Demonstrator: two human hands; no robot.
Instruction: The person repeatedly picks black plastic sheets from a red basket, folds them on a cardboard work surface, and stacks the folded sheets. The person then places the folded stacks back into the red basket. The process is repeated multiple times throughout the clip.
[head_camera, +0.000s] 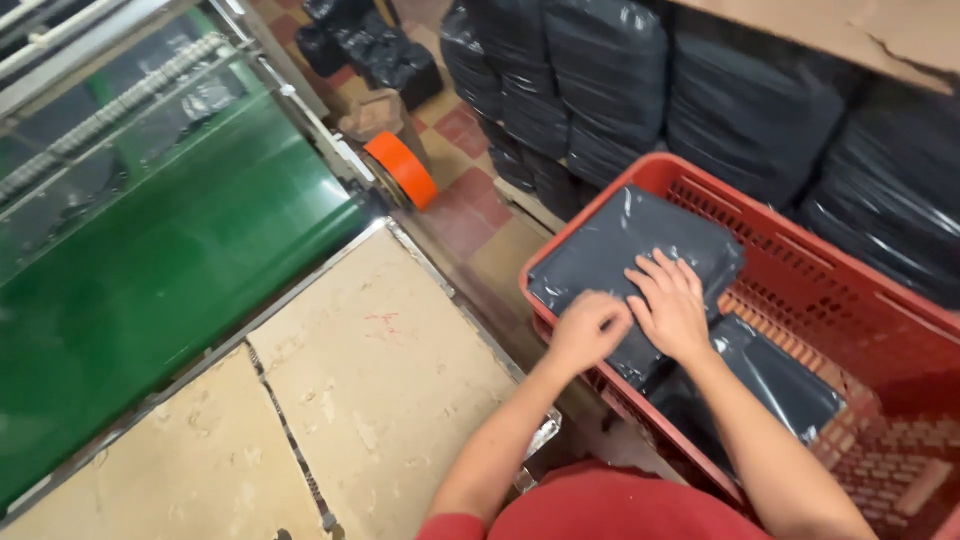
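Note:
A dark grey plastic-wrapped package (620, 245) lies tilted against the near-left corner of a red plastic crate (800, 270). My left hand (588, 328) curls over the package's near edge, fingers closed on the wrap. My right hand (672, 305) lies flat on top of the package, fingers spread. A second dark package (775, 385) lies lower inside the crate, partly under my right forearm.
A worn beige worktable (370, 390) stands left of the crate. Behind it runs a green conveyor belt (170, 270). An orange tape roll (402, 170) sits by the belt's end. Stacks of black wrapped bundles (700, 90) line the back wall.

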